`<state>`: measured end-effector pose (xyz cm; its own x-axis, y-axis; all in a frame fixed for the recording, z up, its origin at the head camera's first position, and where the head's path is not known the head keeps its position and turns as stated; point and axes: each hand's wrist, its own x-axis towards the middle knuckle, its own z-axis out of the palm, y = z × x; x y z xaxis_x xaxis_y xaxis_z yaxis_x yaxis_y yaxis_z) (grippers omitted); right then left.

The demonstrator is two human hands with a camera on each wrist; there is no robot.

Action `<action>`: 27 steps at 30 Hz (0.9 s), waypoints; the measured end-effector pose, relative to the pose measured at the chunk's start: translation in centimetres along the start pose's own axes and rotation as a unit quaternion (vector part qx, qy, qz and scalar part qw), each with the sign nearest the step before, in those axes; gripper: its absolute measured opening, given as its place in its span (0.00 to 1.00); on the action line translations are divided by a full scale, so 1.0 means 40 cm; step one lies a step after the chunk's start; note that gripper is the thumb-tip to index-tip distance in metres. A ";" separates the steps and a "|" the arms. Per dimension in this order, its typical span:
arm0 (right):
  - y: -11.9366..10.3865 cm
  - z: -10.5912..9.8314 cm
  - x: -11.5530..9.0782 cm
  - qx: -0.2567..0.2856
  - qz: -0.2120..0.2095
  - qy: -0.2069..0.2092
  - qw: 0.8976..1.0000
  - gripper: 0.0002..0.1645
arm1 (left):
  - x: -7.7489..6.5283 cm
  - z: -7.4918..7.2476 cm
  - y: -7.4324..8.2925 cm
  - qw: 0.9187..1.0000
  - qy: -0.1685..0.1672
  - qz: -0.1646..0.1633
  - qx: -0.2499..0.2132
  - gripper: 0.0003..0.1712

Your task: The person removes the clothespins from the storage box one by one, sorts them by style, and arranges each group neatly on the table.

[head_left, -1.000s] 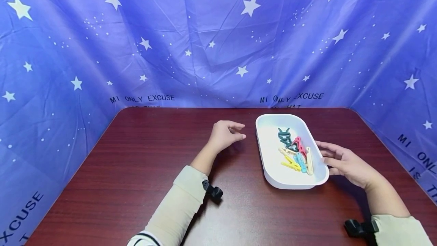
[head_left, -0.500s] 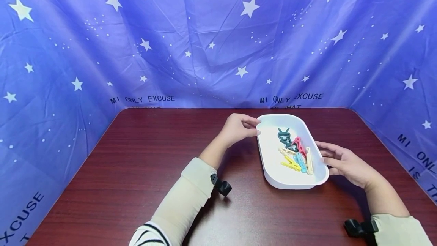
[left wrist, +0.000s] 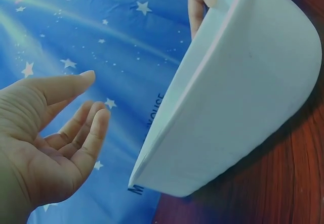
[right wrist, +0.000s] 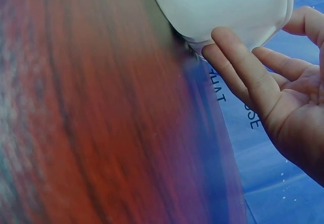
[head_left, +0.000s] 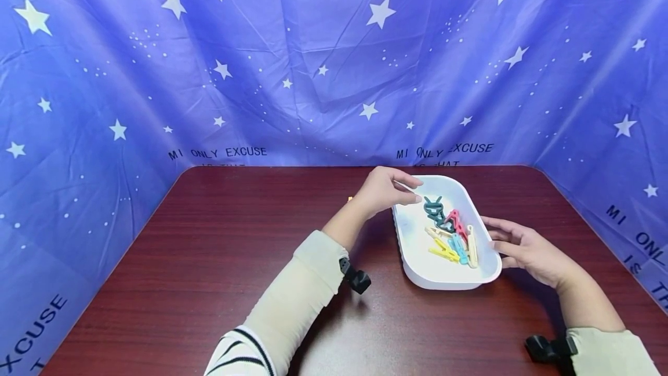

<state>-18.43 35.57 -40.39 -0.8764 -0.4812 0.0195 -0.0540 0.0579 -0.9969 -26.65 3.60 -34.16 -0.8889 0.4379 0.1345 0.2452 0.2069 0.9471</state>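
A white plastic basket (head_left: 417,271) stands right of the table's middle. Several plastic clothespins lie in it: a dark green one (head_left: 434,208), a red one (head_left: 457,224), a blue one (head_left: 458,248), a yellow one (head_left: 444,252) and a cream one (head_left: 472,246). My left hand (head_left: 383,190) hovers over the basket's far left rim, thumb and fingers apart with nothing between them. In the left wrist view, that hand is clear of the basket wall. My right hand (head_left: 527,251) rests against the basket's right side, its fingers (right wrist: 243,64) extended along the outer wall.
The brown wooden table (head_left: 209,260) lies under everything. A small orange bit (head_left: 350,198) shows beside my left wrist, mostly hidden by it. A blue star-printed curtain (head_left: 292,74) hangs behind and beside the table. Each forearm carries a black wrist camera.
My left hand has moved right and away from me, from beside the basket to above its far left rim. The orange bit has come into view. My right hand and the clothespins have stayed put.
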 end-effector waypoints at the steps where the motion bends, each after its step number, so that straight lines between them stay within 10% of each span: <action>1: 0.000 -0.001 0.000 0.002 -0.001 -0.001 1.000 0.31 | 0.004 0.005 0.003 1.000 -0.005 -0.006 -0.006 0.16; 27: -0.007 0.001 0.002 -0.018 0.015 -0.001 1.000 0.28 | 0.124 0.109 0.027 0.985 -0.148 -0.075 -0.048 0.20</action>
<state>-18.46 35.51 -40.11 -0.8774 -0.4797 -0.0105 -0.0452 0.1045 -0.9935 -29.10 9.80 -33.75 -0.7578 0.6467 -0.0867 0.0688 0.2114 0.9750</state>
